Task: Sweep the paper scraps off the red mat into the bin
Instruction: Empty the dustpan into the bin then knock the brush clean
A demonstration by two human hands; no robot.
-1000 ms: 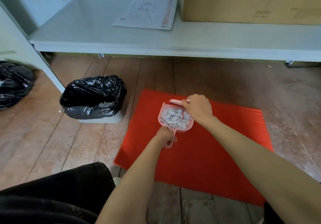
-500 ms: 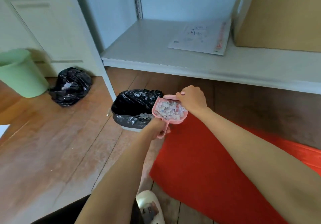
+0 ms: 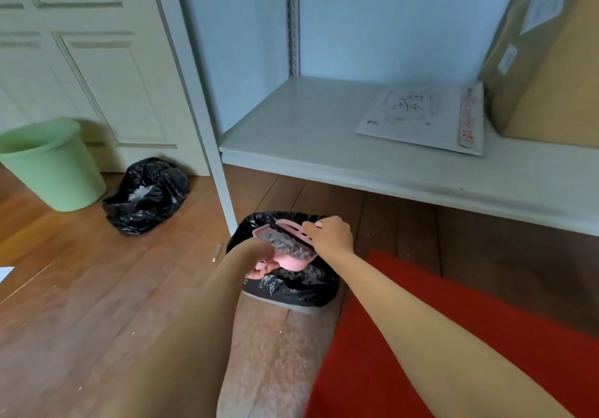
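A pink dustpan (image 3: pixel 288 260) full of grey-white paper scraps (image 3: pixel 285 242) hangs tilted over the bin (image 3: pixel 291 291), which is lined with a black bag. My left hand (image 3: pixel 259 263) grips the dustpan's handle from below. My right hand (image 3: pixel 330 236) holds a small pink brush (image 3: pixel 293 228) against the far edge of the pan, above the scraps. The red mat (image 3: pixel 470 336) lies on the wooden floor to the right of the bin, partly under my right forearm.
A white shelf (image 3: pixel 372 155) runs above the bin, carrying a white envelope (image 3: pixel 424 119) and a cardboard box (image 3: pixel 551 60); its upright post (image 3: pixel 210 158) stands just left of the bin. A green bucket (image 3: pixel 55 164) and a tied black bag (image 3: pixel 147 195) sit at the left.
Both hands carried the loaded dustpan and brush left from over the red mat to above the bin. The pan is now tilted. The view swung left and closer.
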